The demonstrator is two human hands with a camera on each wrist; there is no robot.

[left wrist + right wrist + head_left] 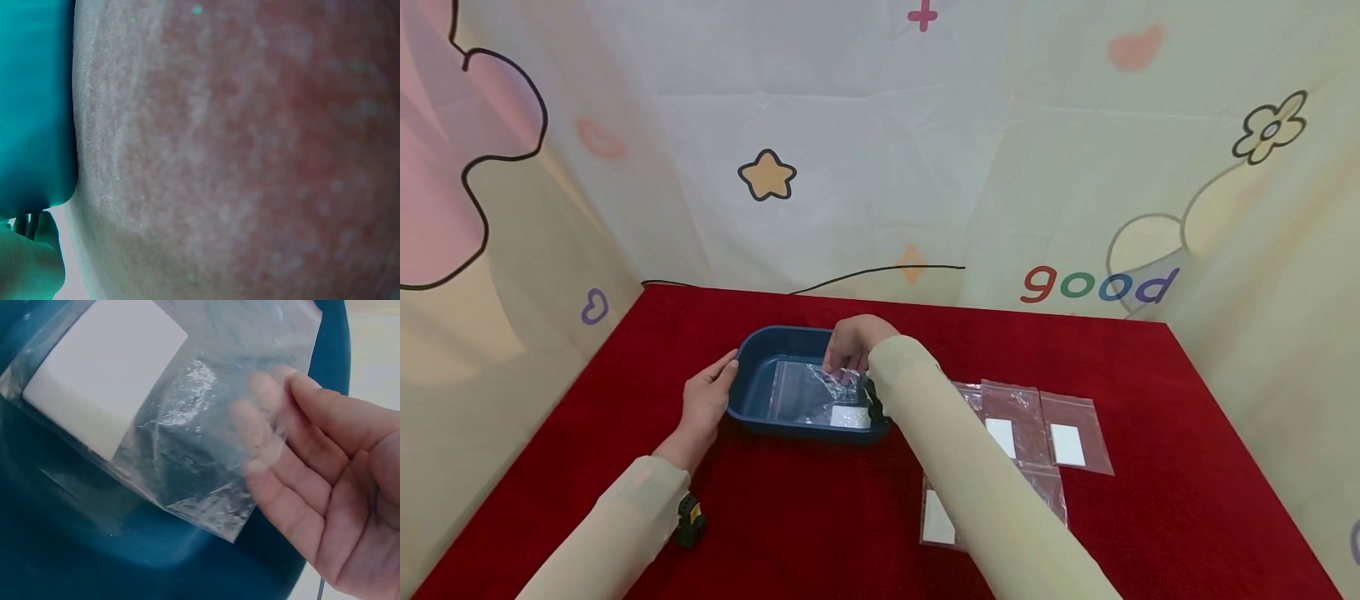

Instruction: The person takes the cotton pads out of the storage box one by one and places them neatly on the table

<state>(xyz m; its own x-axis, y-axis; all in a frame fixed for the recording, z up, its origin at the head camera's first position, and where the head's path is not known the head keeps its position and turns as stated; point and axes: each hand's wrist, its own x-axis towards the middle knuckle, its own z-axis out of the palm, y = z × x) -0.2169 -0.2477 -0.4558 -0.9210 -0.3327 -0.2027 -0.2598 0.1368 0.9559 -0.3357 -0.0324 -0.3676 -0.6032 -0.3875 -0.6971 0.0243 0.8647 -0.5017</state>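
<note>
In the head view my left hand grips the left end of a dark blue plastic basin at its rim. Over the inside of the basin, my right hand pinches a clear zip bag that has a white card in it. Seen from the right wrist, the thumb lies on the near side of the bag film and several fingertips show through it. Whether other bags lie beneath this one is hard to tell.
Several more clear zip bags with white cards lie on the red tablecloth, right of the basin, partly hidden by my right sleeve. A printed curtain stands behind the table. A blurred surface fills most of the left wrist view.
</note>
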